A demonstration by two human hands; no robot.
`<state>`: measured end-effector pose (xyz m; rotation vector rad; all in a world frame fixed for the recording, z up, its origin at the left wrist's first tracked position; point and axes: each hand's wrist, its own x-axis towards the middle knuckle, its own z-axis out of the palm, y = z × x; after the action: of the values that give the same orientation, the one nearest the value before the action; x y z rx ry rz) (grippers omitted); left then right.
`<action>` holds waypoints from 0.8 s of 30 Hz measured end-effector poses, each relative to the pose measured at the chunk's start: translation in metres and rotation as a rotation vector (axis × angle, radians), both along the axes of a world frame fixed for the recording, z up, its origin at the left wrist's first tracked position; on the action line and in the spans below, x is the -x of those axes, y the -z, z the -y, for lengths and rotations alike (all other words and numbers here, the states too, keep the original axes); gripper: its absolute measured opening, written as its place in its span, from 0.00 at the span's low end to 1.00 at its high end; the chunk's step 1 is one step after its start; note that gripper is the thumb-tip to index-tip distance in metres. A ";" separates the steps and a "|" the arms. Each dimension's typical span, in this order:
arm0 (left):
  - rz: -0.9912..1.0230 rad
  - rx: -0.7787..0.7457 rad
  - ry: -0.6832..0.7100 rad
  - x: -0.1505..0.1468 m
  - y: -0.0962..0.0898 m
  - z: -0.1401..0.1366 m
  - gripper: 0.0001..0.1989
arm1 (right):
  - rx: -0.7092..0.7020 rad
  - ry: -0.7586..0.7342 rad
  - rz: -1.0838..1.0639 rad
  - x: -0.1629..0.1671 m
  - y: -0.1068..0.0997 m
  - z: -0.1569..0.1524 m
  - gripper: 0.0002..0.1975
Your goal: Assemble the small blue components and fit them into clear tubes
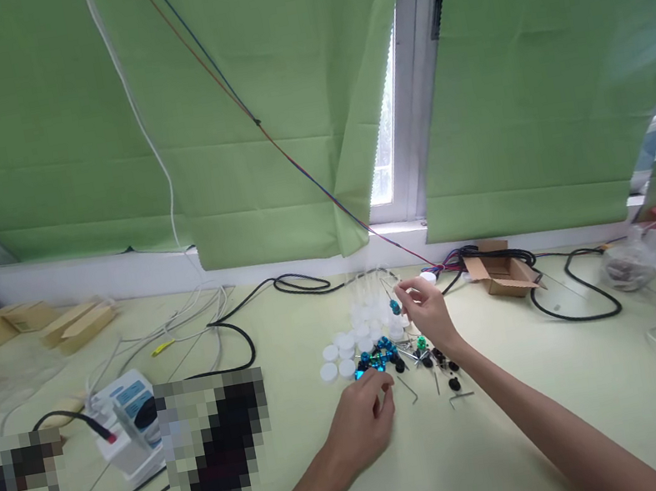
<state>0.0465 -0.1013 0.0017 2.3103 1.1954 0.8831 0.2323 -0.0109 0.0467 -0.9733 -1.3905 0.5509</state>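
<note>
My right hand (426, 314) is raised over the small parts and pinches a small blue part with a thin metal shaft (395, 306). Curled on the table, my left hand (364, 417) has its fingertips against the near edge of a cluster of blue metal parts (384, 349); what lies between those fingers is hidden. Around the cluster are a green part (421, 343), several black round parts (455, 384) and loose silver pieces. An L-shaped hex key (413, 389) rests between my hands, with another hex key (461, 397) farther right.
Several white round caps (330, 353) lie left of the parts, with clear containers (368, 297) behind. An open cardboard box (503, 274) stands at the back right among black cables (581, 315). A white power strip (129, 433) and yellow boxes (85, 324) are on the left.
</note>
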 end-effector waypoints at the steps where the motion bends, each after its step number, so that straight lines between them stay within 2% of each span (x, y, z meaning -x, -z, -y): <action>1: -0.002 0.000 0.000 0.000 0.000 0.000 0.10 | -0.005 0.001 0.008 0.000 0.000 0.000 0.13; 17: -0.002 0.003 0.009 -0.001 -0.003 0.001 0.10 | 0.000 0.089 0.081 -0.003 0.005 0.001 0.17; 24: -0.002 0.000 0.011 -0.001 -0.004 0.001 0.10 | 0.008 0.118 0.120 -0.002 0.002 0.004 0.15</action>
<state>0.0474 -0.1019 0.0054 2.3165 1.1830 0.8774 0.2343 -0.0145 0.0446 -1.1021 -1.4275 0.4162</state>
